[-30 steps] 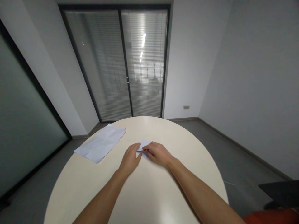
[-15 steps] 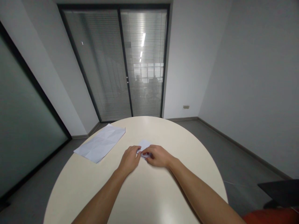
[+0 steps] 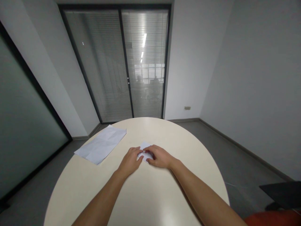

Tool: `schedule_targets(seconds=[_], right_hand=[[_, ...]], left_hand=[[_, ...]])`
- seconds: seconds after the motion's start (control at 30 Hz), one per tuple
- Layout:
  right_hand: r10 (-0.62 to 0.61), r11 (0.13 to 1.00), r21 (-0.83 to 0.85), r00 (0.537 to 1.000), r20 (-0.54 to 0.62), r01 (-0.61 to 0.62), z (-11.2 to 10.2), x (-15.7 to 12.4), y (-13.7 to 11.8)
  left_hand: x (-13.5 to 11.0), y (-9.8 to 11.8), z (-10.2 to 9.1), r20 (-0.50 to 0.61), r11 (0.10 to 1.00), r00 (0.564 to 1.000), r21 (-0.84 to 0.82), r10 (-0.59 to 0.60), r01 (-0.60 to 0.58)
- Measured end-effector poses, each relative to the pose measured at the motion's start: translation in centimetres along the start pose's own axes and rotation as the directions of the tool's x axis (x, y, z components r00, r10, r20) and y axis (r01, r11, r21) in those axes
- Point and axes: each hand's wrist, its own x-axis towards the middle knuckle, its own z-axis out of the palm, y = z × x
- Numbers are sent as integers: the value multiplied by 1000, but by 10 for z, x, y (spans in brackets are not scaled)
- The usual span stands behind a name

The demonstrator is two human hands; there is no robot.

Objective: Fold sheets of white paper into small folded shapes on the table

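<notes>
A small folded piece of white paper (image 3: 144, 147) lies near the middle of the round cream table (image 3: 150, 194). My left hand (image 3: 130, 161) rests on its left side, fingers curled down onto it. From the right, my right hand (image 3: 159, 156) covers the rest of it, its fingers bent and pressing on the paper. The two hands touch each other above the fold. Most of the paper is hidden under them.
A larger creased white sheet (image 3: 101, 144) lies flat at the table's far left edge. Beyond the table are glass doors with blinds (image 3: 122, 62). A dark object and something red (image 3: 277, 213) show at the lower right corner.
My right hand has slid slightly left and back over the folded paper, and the fingers of both hands have shifted on it. The larger sheet has not moved.
</notes>
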Motion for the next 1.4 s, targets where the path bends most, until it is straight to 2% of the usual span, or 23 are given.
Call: schedule_targets(seconds=[0.1,0.33,0.47,0.9,1.07,1.27,1.4], right_hand=[[2,1000,0,1000,8,-2,3,-1,5],[101,995,-41,982,162,-96,3,-3,9],[158,986,-82,967,198,-144,0,-2,12],[201,965,-194,971,127,-174,3,6,17],[137,976,-186,982,128,-112,2,8,17],[19,981,-192,999,51,-9,3,12,21],[24,968,-251,1000,-9,-26,2,11,20]], left_hand=[[-1,1,-5,35,999,999,-29,23,-22],[-2,7,-17,106,990,988,-97,115,-105],[-2,9,-21,120,988,985,-101,125,-113],[-6,6,-24,152,986,975,-58,163,-156],[-8,5,-27,165,980,967,-71,194,-184],[-9,7,-31,172,970,955,-69,241,-233],[-8,5,-29,185,971,954,-30,238,-236]])
